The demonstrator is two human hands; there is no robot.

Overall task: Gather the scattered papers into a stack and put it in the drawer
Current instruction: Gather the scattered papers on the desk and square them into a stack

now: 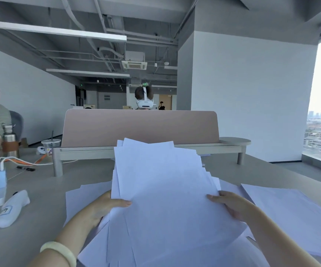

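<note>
Pale grey surface (40, 189) in an open-plan office carries the work, and raised above its near part is the sheaf of white paper sheets (165, 189), tilted towards the camera and badly fanned, with corners sticking out at the top and down both sides. The left hand (105, 207) and the right hand (231, 205) each have a grip clamped on a lower side edge, thumb on the front face and fingers behind. That hold is narrow and low, so I judge the unaligned upper sheets could slip or flop forward if the sheaf is tipped further or tapped square too hard. More loose white sheets (290, 209) lie flat beneath and to either side, some close to the right edge of the surface; a sweep of the forearm might push them off. The drawer is not in view, so reaching for it one-handed risks spilling the lot. Farther out stand a pink divider panel (140, 126) and a white oblong device (13, 209), both well apart from the papers.
</note>
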